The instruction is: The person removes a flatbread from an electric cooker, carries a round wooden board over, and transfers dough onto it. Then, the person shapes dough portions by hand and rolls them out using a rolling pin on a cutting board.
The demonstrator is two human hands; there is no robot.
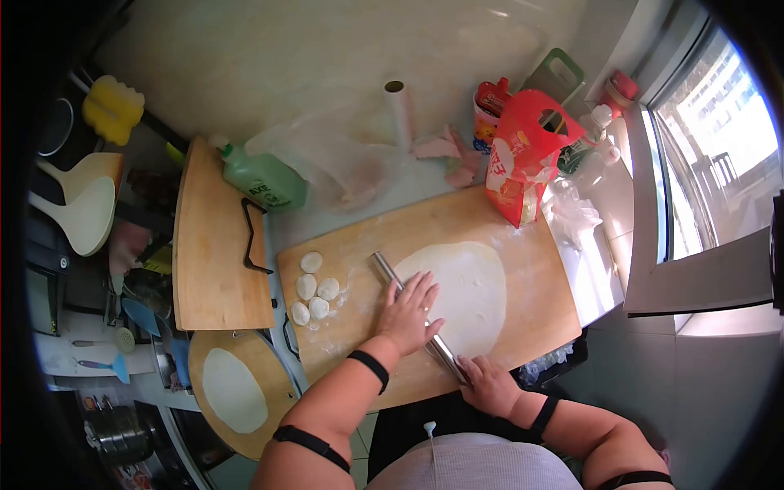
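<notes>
A large thin sheet of dough (474,298) lies on a wooden board (523,335). Across its left side runs a metal rolling pin (443,353), tilted from upper left to lower right. My left hand (406,314) rests over the middle of the pin, fingers stretched and spread toward the dough. Around the pin's near end, my right hand (487,386) has its fingers curled. Several small floured dough rounds (306,286) sit at the board's left edge, with loose flour near them.
Behind the board stand a green bottle (265,181), a cardboard roll (398,114) and a red bag (523,155). To the left, an upright wooden board (208,253) rises above a round board (282,388) bearing another dough sheet (233,392). An open window (710,302) juts in at right.
</notes>
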